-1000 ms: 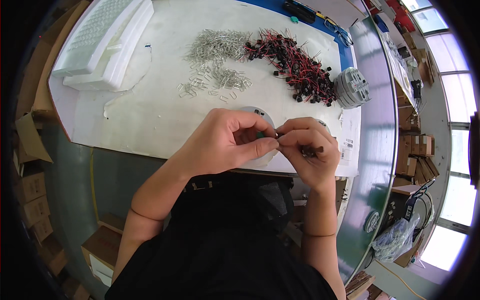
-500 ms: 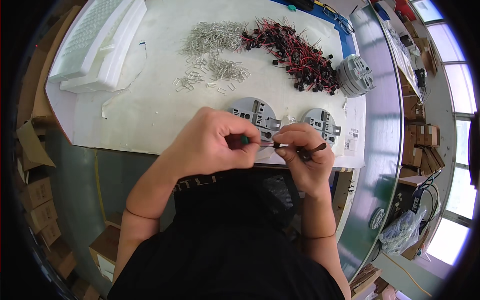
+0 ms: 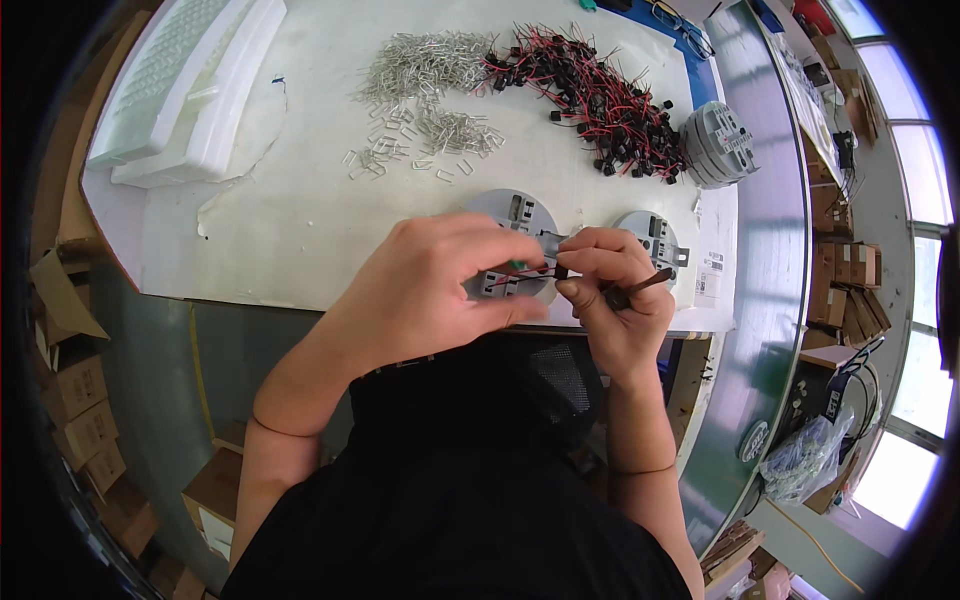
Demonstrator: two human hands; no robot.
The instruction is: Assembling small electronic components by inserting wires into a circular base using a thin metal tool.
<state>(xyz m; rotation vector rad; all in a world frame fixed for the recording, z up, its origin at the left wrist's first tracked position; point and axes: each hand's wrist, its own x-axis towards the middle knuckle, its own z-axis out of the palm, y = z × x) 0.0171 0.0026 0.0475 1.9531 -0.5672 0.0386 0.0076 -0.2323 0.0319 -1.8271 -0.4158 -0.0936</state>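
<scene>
My right hand [image 3: 628,310] pinches a small black part [image 3: 562,271] between thumb and fingertips. Thin red and black wires [image 3: 515,277] run from it toward my left hand. A brown stick-like handle [image 3: 655,281] also pokes out from the right hand's curled fingers; its other end is hidden. Slightly blurred, my left hand [image 3: 425,275] has its thumb and fingers apart around the wires. A small green piece [image 3: 517,266] shows under its fingers; whether they touch it is unclear. Behind the hands lies a round grey base [image 3: 510,205] with slots and metal clips, partly covered.
A second grey base [image 3: 650,238] lies to the right, a stack of them [image 3: 718,145] behind it. Farther back are heaps of U-shaped metal pins [image 3: 425,70] and black parts with red wires [image 3: 610,100]. White foam trays [image 3: 185,95] stand at left, glasses [image 3: 683,25] at far right.
My left thumb and fingers have spread from a closed pinch, baring the wires. The right hand keeps the black part and has shifted slightly. The view has tilted a little.
</scene>
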